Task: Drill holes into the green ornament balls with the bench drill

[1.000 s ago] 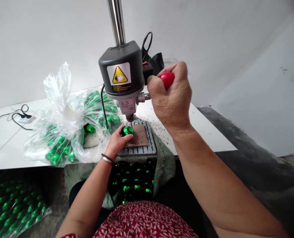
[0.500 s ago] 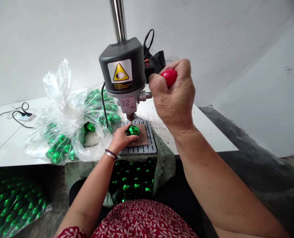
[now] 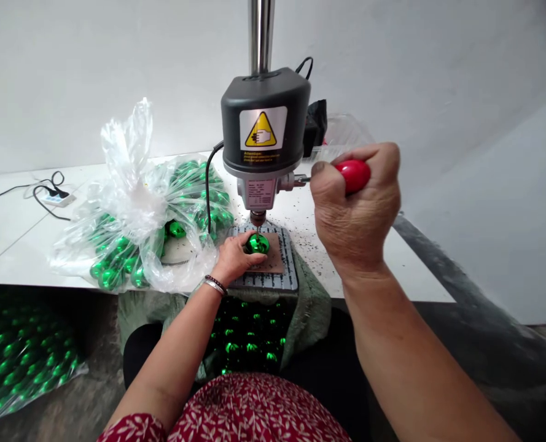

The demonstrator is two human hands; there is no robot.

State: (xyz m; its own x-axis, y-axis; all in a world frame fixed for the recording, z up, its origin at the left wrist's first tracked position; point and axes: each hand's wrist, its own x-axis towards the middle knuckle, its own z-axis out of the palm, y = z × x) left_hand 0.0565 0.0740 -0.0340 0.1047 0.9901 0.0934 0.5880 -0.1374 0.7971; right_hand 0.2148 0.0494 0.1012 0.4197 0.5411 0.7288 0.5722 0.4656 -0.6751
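My left hand grips a shiny green ball between thumb and fingers, on a brown board over the grey base plate of a drill press. Right above the ball, the thin bit comes down to its top; whether it has gone in I cannot tell. My right hand is wrapped round the red knob of the press lever, to the right of the dark drill head, which bears a yellow warning label.
Left of the press, a clear plastic bag of green balls lies on the white table. A power strip with cables is farther left. More green balls fill a sack below the table edge and a bag at lower left.
The view has shifted, so the press appears farther right. My right hand and the red knob sit lower relative to the drill head. My left hand still holds the ball.
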